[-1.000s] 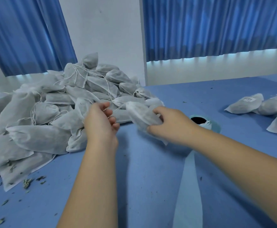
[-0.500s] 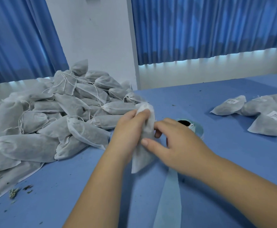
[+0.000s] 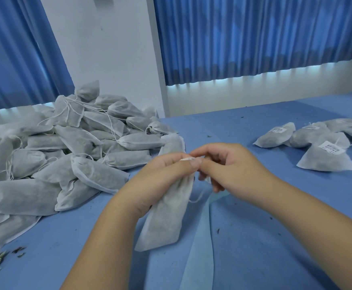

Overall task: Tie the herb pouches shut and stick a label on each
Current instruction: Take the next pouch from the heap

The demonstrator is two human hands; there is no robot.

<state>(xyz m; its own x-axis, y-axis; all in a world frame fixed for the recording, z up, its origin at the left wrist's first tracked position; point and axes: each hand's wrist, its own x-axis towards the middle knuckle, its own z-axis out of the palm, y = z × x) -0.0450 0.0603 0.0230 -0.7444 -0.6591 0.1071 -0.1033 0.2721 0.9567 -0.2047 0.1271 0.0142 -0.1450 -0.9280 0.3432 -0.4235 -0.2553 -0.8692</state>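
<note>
My left hand [image 3: 162, 181] grips the neck of a white herb pouch [image 3: 166, 218], which hangs down over the blue table [image 3: 254, 248]. At the pouch's gathered top, my right hand [image 3: 227, 166] pinches the drawstring, and a loose string end [image 3: 198, 196] dangles beside the pouch. A big pile of unlabelled pouches [image 3: 55, 155] with loose strings lies to the left. Several labelled pouches [image 3: 325, 151] lie at the right.
A pale blue strip of label backing [image 3: 200, 252] runs down the table under my hands. Herb crumbs [image 3: 0, 257] lie at the lower left. Blue curtains [image 3: 254, 34] and a white wall stand behind the table.
I lifted a pouch from the pile and brought it toward me. My left hand shifted to its neck and my right hand came up to the string at the top. The label roll is now hidden.
</note>
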